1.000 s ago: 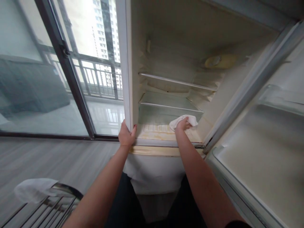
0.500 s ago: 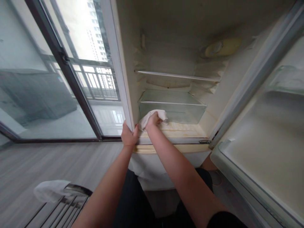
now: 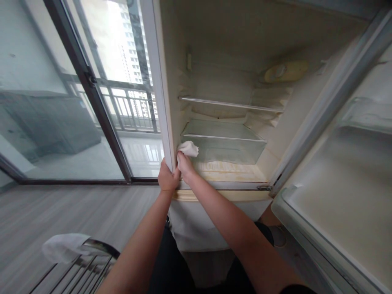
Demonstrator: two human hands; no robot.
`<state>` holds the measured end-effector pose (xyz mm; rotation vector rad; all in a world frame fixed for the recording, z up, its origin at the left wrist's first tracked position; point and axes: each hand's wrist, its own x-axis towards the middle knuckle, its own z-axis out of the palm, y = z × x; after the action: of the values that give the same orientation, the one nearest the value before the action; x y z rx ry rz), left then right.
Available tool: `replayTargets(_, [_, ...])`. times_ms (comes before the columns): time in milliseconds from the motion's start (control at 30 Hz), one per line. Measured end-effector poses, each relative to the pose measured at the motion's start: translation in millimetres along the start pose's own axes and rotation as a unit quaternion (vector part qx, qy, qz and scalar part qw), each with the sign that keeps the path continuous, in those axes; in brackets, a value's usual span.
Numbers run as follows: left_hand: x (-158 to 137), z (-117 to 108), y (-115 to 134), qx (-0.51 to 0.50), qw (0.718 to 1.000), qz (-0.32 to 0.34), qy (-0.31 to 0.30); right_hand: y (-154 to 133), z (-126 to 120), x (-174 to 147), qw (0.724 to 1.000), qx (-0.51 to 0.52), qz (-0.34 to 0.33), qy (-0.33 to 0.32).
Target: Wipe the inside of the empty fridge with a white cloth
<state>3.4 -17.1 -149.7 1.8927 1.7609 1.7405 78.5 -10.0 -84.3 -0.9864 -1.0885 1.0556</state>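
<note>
My left hand (image 3: 168,178) is wrapped round the lower left front edge of an open refrigerator (image 3: 159,98), thumb on the inner side. In my right hand (image 3: 185,166) is a white cloth (image 3: 189,148), bunched up and sticking out above the fingers. This hand is against the inner left wall, close beside my left thumb. Just behind the cloth stands a clear drawer (image 3: 232,150) at the bottom of the compartment. Yellowish stains mark the compartment floor (image 3: 234,172) in front of it.
A glass shelf (image 3: 231,104) spans the compartment above the drawer. The refrigerator door (image 3: 346,171) stands open at right, with door bins. At lower left is a metal-slatted rack or seat (image 3: 87,273) with a white cloth (image 3: 63,247) over it. A sliding glass door (image 3: 88,81) is at left.
My right hand has moved left with the cloth, from the floor before the drawer to the left inner wall. My left hand keeps its hold on the edge. The view has shifted slightly.
</note>
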Motion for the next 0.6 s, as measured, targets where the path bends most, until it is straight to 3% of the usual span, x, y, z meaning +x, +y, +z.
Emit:
replayTargets(100, [0, 0, -1, -0.002, 1.000, -0.004, -0.005, 2, -11, -25, 1.000, -0.018, 0.009, -0.012])
replayTargets(200, [-1, -1, 1, 0.000, 1.000, -0.009, -0.004, 2, -21, -46, 0.999, -0.009, -0.040, 0.003])
replayTargets(333, [-2, -2, 6, 0.001, 1.000, -0.007, 0.012, -5, -37, -64, 0.987, 0.119, -0.058, 0.089])
replayTargets(400, [-2, -3, 7, -0.003, 1.000, -0.002, 0.022, -10, -48, -68, 0.978, 0.132, -0.070, 0.148])
replayTargets(500, [-2, -3, 8, -0.010, 1.000, 0.010, 0.025, -15, -67, -65, 0.965, 0.032, -0.128, 0.226])
replayTargets(533, [-2, -3, 8, -0.012, 1.000, 0.012, 0.024, -16, -73, -63, 0.963, -0.023, -0.155, 0.219])
replayTargets(600, [-3, -3, 7, -0.016, 1.000, 0.011, 0.021, -14, -82, -56, 0.955, -0.169, -0.205, 0.132])
